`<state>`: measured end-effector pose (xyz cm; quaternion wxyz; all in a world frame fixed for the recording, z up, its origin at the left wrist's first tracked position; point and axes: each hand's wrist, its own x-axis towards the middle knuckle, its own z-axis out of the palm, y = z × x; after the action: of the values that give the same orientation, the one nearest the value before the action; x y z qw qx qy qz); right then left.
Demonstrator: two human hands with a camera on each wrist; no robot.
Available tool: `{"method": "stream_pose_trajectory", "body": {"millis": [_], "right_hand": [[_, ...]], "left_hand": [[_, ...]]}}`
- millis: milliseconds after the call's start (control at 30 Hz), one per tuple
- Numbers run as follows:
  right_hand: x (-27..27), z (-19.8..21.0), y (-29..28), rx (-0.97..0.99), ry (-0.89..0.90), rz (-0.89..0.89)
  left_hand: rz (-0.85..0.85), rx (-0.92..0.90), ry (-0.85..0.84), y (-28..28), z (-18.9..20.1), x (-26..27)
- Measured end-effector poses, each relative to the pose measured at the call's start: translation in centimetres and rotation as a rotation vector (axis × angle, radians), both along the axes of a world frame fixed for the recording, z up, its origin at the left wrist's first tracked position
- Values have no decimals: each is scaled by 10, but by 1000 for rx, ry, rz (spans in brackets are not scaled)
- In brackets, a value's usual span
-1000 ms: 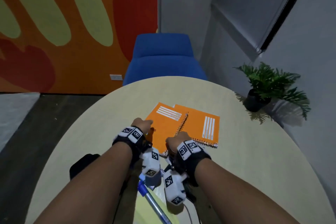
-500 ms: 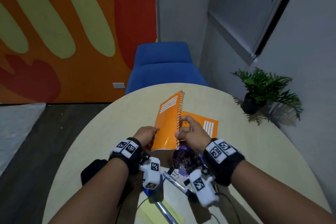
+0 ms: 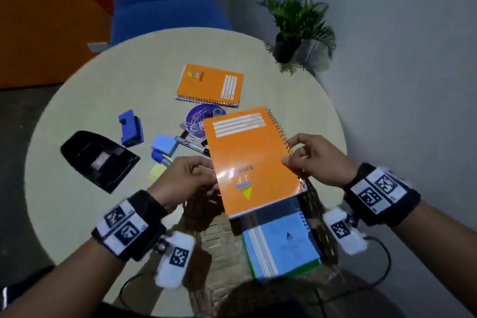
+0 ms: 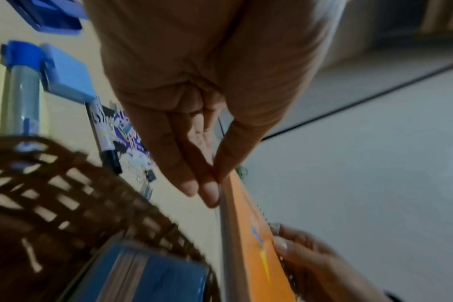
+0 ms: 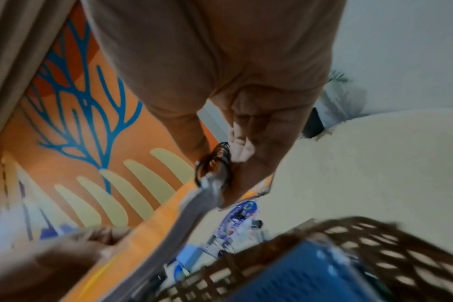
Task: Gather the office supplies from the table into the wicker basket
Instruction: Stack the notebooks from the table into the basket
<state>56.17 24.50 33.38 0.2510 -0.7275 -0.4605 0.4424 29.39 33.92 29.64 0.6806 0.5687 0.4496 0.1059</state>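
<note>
Fingers (image 4: 189,183) pinching orange notebook (image 4: 248,235)

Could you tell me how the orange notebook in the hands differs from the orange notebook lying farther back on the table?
The held notebook is lifted and tilted over the basket, pinched by the left hand and right hand; the far notebook lies flat on the table, untouched. The held one's spiral runs along its right edge, the far one's along its near edge. Both have orange covers with white lines.

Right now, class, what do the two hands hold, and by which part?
Both hold one orange notebook: the left hand pinches its plain long edge, the right hand its spiral-bound edge.
</note>
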Motion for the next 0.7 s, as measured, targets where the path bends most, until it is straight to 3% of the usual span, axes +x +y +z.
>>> {"method": "stream_pose_trajectory", "body": {"millis": [133, 300, 500, 700], "right_hand": [[-1, -21, -57, -85, -344, 110], [-12, -48, -99, -251, -440, 166], [-23, -81, -105, -352, -590, 146], [-24, -58, -92, -400, -615, 241]], "left_hand": [[-154, 114, 110, -53, -19, 11], [-368, 218, 338, -82, -43, 22], [-434, 185, 498, -95, -58, 36], [-538, 200, 553, -90, -59, 31]]}}
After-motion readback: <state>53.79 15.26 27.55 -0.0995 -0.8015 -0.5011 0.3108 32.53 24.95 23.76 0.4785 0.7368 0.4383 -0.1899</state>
